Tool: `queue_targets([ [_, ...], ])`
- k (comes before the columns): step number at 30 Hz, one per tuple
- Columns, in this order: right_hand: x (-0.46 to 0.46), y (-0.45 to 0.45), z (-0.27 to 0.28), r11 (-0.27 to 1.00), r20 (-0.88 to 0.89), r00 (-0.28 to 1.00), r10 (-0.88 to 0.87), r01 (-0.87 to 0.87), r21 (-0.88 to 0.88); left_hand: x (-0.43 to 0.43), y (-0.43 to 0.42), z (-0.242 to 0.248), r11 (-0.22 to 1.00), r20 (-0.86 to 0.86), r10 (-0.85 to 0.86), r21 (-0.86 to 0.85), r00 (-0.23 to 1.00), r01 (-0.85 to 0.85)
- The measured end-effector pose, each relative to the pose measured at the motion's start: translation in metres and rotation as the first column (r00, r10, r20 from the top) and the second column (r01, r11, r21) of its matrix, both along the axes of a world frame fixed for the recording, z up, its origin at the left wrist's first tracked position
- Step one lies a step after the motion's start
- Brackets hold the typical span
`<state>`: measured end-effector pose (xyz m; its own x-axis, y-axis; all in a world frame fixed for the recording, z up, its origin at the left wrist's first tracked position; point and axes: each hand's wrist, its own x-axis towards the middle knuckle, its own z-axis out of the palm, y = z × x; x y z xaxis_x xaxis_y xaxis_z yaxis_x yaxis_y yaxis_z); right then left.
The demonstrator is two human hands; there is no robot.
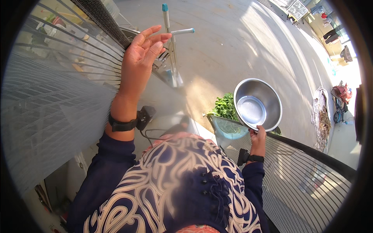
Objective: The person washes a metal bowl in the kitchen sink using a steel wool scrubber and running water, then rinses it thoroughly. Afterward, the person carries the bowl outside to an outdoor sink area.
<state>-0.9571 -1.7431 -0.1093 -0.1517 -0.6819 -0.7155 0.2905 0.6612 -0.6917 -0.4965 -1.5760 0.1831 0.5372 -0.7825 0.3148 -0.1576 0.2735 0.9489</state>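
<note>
My right hand (258,138) grips the near rim of a stainless steel bowl (272,102), which is tilted so its inside shows; no food can be seen in it. My left hand (142,52) is raised at the upper left, fingers apart and bent, holding nothing, beside the edge of a striped mesh screen curtain (72,55). Behind the bowl lies a heap of leafy greens (224,106), partly hidden by the bowl. Below the greens, a teal basket (230,128) shows through the right mesh panel (294,163).
Poles with white and teal handles (183,31) stand past my left hand. A dark curtain edge (314,154) crosses at the lower right. Farther right are a cloth with dried plant matter (325,122), a stroller-like item (341,102) and hanging clothes (331,36).
</note>
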Motion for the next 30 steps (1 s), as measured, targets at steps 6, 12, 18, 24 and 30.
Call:
queue_targets([
  [6,0.03,-0.064,-0.047,0.996,0.158,0.987,-0.018,0.032,-0.086,0.031,0.006,0.025,0.994,0.035,0.109,-0.016,0.993,-0.108],
  [12,0.032,-0.149,-0.111,0.48,-0.706,0.685,0.178,-0.687,-0.546,0.073,0.0,0.017,0.983,0.026,0.171,-0.078,0.985,-0.169],
  [18,0.022,-0.189,-0.057,0.863,-0.182,0.981,0.065,-0.147,-0.483,0.078,0.0,0.02,0.95,0.091,0.311,-0.071,0.946,-0.306],
  [24,-0.022,-0.19,-0.057,0.977,-0.292,0.934,0.207,-0.211,0.019,0.082,-0.01,0.015,0.892,0.185,0.452,-0.063,0.873,-0.448],
  [30,-0.098,-0.172,-0.085,0.239,-0.987,0.106,0.12,-0.968,-0.075,0.074,-0.046,-0.005,0.711,0.248,0.697,-0.109,0.673,-0.695],
])
